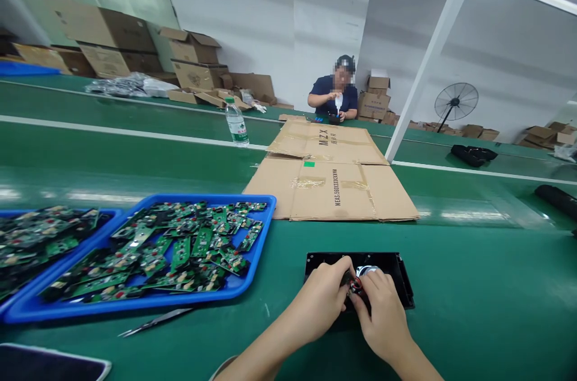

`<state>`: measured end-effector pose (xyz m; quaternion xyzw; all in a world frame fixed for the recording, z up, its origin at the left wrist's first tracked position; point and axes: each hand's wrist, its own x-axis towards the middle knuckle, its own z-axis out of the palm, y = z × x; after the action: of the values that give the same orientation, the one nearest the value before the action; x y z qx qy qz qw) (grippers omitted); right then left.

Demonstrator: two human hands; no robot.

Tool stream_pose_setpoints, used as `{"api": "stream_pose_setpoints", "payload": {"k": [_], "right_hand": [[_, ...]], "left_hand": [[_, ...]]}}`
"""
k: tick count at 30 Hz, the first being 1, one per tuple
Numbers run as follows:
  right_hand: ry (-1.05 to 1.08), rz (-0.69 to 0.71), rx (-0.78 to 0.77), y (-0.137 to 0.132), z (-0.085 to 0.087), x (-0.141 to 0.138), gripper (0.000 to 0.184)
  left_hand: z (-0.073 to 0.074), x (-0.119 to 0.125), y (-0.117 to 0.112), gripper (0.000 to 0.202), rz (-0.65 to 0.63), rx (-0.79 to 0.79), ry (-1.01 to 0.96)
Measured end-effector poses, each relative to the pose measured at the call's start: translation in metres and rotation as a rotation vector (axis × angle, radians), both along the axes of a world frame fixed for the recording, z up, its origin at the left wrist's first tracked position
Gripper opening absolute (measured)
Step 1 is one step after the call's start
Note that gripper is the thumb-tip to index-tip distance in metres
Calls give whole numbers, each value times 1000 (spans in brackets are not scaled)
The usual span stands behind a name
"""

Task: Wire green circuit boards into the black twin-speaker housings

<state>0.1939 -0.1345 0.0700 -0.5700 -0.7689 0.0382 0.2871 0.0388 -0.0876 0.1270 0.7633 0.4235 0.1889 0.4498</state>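
A black plastic housing [387, 262] lies on the green table in front of me, its inner side facing up. Inside it, a round silvery part that looks like a speaker [367, 270] shows between my fingers. Red and black wires [356, 285] are bunched in the middle. My left hand [325, 289] is closed in a pinch over the housing's left half, and its fingers hide what they hold. From the other side, my right hand [382, 307] pinches the wires. The fingertips of both hands nearly meet there.
Blue trays [270, 213] heaped with green circuit boards [180, 252] stand at the left. Tweezers [155, 322] and a dark flat device [49, 363] lie nearer. Flattened cardboard [315, 207] and a water bottle [237, 124] are beyond; a co-worker [331, 92] sits across.
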Motion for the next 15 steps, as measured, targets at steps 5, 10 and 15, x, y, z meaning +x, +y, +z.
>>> {"api": "stream_pose_setpoints", "payload": {"k": [5,10,15], "right_hand": [[-2,-14,-22,4,1,2,5],[-75,-4,-24,5,5,1,11],[-27,-61,11,4,1,0,18]], "left_hand": [[8,-3,0,14,28,4,48],[15,-12,1,11,85,3,157],[14,-10,3,12,116,29,177]]}}
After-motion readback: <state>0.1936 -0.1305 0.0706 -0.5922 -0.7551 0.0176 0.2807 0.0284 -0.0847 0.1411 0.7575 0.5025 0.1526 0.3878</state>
